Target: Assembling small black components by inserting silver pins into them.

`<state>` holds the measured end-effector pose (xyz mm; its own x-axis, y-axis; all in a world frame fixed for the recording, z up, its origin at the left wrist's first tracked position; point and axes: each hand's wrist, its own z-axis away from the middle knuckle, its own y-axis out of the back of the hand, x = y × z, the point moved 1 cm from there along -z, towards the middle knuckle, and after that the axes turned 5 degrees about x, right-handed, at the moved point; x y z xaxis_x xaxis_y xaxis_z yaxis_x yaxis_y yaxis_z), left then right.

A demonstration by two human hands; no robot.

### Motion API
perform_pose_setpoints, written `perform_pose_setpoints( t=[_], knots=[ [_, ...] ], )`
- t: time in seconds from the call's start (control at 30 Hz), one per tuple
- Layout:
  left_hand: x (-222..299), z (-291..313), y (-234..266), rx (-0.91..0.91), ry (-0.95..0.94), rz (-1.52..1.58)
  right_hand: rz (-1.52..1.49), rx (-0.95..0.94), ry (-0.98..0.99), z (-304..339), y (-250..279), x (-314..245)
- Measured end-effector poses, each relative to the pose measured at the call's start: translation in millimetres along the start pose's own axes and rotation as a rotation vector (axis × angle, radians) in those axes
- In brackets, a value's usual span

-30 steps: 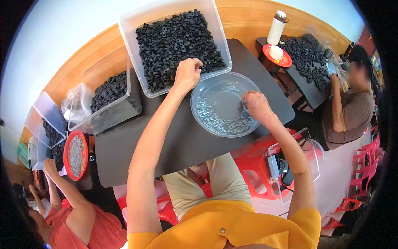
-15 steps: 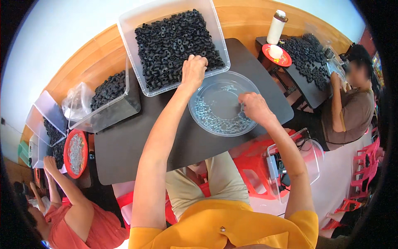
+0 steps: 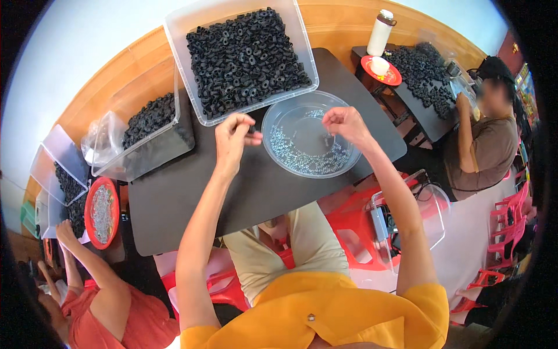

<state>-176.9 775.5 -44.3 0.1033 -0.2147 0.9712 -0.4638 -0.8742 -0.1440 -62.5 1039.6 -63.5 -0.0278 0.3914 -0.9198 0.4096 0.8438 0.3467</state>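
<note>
My left hand [image 3: 233, 142] is over the dark table, just left of a round clear tray [image 3: 265, 152]. Its thumb and fingers pinch a small black plastic part [image 3: 251, 130]. Above the tray's right side hangs my right hand [image 3: 347, 124], fingertips pressed together; whatever is between them is too small to make out. Many small shiny metal pins [image 3: 282, 145] lie scattered in the tray, mostly along its left and near sides. Behind it, a large clear bin [image 3: 174, 43] holds a heap of black plastic parts [image 3: 247, 58].
A second clear bin [image 3: 142, 166] with black parts stands at the left of my table [image 3: 174, 215]. Beyond it are a red plate [image 3: 115, 216] of metal pieces and a co-worker in red [image 3: 125, 308]. At right, another person [image 3: 482, 139] sits by black parts [image 3: 421, 75] and a white bottle [image 3: 381, 35].
My left hand has come out of the large bin toward me with a black part. My right hand has risen from the pins and moved slightly away from me.
</note>
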Motion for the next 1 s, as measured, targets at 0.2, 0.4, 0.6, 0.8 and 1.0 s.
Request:
perform_pose_setpoints(
  t=[0.2,0.4,0.6,0.8,1.0],
  knots=[
    [-36,21,23,0.039,0.109,0.088,0.136,0.084,0.047,-7,-23,-18],
    [-45,23,23,-0.041,0.073,0.084,0.489,0.137,0.163,-2,-31,-16],
    [-47,23,26,-0.053,0.052,0.111,0.748,0.086,0.173,-10,-53,-19],
    [-45,22,19,-0.045,0.019,0.221,0.765,0.111,0.236,-10,-50,-12],
    [-50,21,27,-0.09,0.034,0.179,0.165,-0.011,0.081,13,-85,-71]
  ],
)
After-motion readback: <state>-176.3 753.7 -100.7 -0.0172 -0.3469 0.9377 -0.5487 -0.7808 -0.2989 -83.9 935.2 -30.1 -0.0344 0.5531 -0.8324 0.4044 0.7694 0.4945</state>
